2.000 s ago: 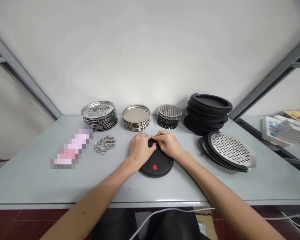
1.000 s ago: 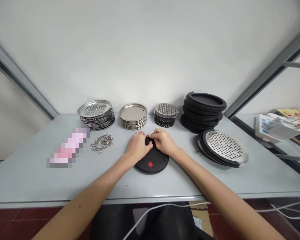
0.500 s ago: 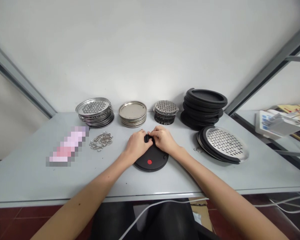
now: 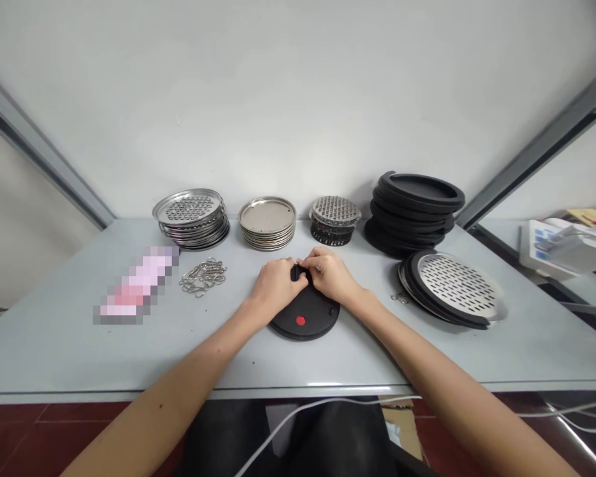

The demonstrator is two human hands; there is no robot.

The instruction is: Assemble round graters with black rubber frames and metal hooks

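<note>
A round black disc (image 4: 305,321) with a red dot lies on the table in front of me. My left hand (image 4: 278,283) rests on its upper left part, thumb bent inward and fingers closed at the far rim. From the right, my right hand (image 4: 329,273) pinches at the same far edge, fingertips close to those of the left. A small metallic bit shows between the fingertips, too small to make out. Left of the hands lies a pile of wire clips (image 4: 203,277). Two or so more clips (image 4: 400,299) lie to the right, beside a perforated metal disc (image 4: 457,285) with a black rim.
Along the wall stand stacked metal graters (image 4: 191,218), plain metal discs (image 4: 267,222), small grater discs (image 4: 334,218) and black rings (image 4: 412,212). A blurred pink item (image 4: 138,285) lies left. A white power strip (image 4: 551,248) sits at far right.
The view has shifted slightly, so things at the right appear farther right. Both hands remain at the black disc's far edge, with only slight finger movement.
</note>
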